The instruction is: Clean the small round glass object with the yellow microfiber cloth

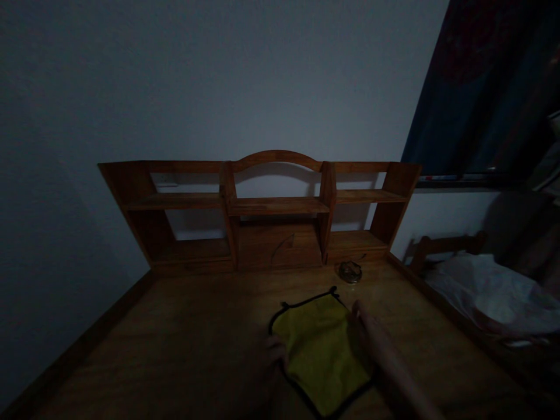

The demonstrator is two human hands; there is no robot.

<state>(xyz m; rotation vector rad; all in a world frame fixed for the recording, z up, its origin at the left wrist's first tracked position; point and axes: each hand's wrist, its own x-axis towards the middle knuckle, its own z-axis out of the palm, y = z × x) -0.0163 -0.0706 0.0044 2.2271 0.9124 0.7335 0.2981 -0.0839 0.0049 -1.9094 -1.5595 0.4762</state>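
A yellow cloth (pixel 321 344) with black edging lies spread at a slant on the wooden desk (pixel 188 326). Small black loops or knots stick out at its two far corners. My left hand (pixel 271 356) is at the cloth's left edge, its fingers curled closed around the border. At the right edge my right hand (pixel 370 329) has its fingers drawn together on the cloth's side and covers part of the black trim. Dim light and some blur hide the exact fingertip contact. Beyond the cloth, a small coiled dark object (pixel 350 272) rests on the desk, touched by neither hand.
A wooden shelf unit (pixel 280 206) with several compartments stands along the desk's back, against a pale wall (pixel 262 76). Raised wooden borders run along the desk's sides. To the right are a chair back (pixel 450 244), a whitish plastic bag (pixel 499 291) and a dark curtain (pixel 468 105).
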